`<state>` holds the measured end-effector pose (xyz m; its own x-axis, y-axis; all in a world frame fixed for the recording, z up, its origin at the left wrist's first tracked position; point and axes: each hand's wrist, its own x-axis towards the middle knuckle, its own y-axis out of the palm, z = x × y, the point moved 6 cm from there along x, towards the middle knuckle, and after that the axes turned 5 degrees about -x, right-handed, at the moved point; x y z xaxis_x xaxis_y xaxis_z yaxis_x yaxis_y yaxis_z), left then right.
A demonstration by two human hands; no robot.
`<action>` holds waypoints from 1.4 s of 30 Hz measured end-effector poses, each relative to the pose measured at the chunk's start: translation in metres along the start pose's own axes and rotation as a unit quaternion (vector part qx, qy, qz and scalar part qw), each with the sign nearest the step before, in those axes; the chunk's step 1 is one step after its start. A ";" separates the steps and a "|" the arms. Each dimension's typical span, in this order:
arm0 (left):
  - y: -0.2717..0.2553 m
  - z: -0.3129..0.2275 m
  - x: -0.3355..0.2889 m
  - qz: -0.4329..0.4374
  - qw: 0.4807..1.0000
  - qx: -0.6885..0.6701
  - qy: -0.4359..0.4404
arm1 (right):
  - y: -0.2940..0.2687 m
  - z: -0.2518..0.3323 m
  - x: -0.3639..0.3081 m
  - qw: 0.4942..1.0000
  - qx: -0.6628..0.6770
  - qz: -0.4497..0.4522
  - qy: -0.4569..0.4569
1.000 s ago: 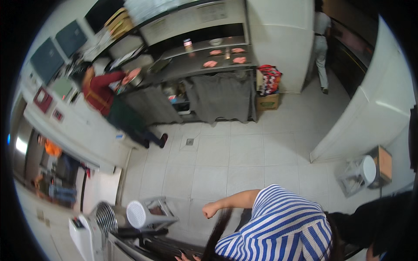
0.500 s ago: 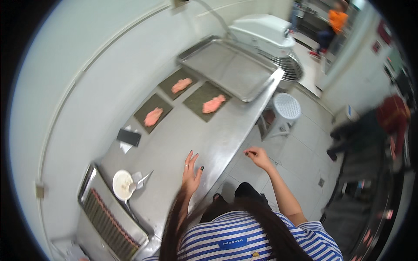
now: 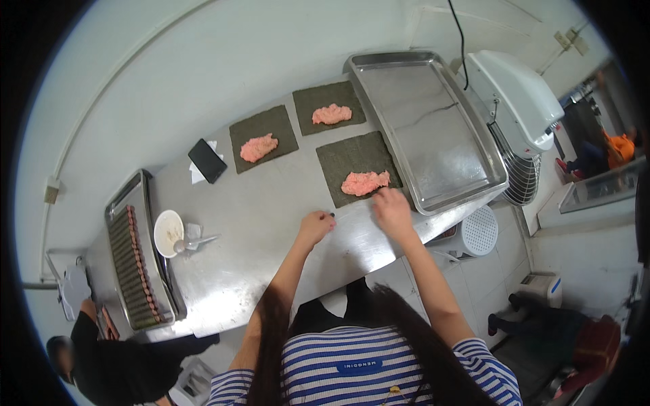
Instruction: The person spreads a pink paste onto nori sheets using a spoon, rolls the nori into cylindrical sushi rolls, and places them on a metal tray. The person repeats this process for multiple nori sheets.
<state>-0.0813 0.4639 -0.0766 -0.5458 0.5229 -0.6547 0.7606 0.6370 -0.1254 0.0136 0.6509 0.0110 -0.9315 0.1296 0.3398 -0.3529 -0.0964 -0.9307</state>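
Three dark green seaweed sheets lie flat on the metal table, each with a lump of pink minced meat. The nearest sheet (image 3: pixel 338 157) carries its meat (image 3: pixel 365 183) along the near edge. My right hand (image 3: pixel 393 213) is closed, its curled fingertips at that sheet's near right edge, beside the meat. My left hand (image 3: pixel 315 229) is closed just off the sheet's near left corner, thumb against curled fingers. What either hand pinches, if anything, is hidden. Behind are the left sheet (image 3: pixel 283 122) with meat (image 3: pixel 258 147) and the far sheet (image 3: pixel 315 95) with meat (image 3: pixel 332 114).
A large metal tray (image 3: pixel 497 177) borders the sheets on the right. Leftward are a phone (image 3: pixel 207 161), a white bowl (image 3: pixel 168 223) with a spoon, and a tray of rolls (image 3: pixel 128 260). A mixer (image 3: pixel 511 95) and stool (image 3: pixel 479 230) stand right. Other people are around.
My view has turned to the right. Both hands have come to the near edge of the nearest seaweed sheet. My left hand's spread fingers have curled in.
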 end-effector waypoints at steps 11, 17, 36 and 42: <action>0.086 0.013 -0.053 0.132 0.919 -0.372 0.014 | 0.035 0.021 0.033 0.972 0.002 -0.035 -0.233; 0.075 0.013 -0.043 0.010 0.807 -0.584 0.088 | 0.010 0.082 0.050 0.973 0.089 -0.037 -0.208; -0.171 0.212 -0.257 -0.106 0.758 -0.622 0.168 | 0.066 0.445 0.125 0.968 0.194 0.055 -0.146; -0.221 0.249 -0.293 -0.144 0.847 -0.507 0.074 | 0.144 0.456 0.134 0.977 0.136 0.122 -0.109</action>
<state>-0.0020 0.0292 -0.0423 -0.7526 0.2804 -0.5959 -0.0630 0.8700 0.4890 -0.2023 0.2041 -0.0153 -0.9770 -0.1413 0.1599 -0.0996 -0.3608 -0.9273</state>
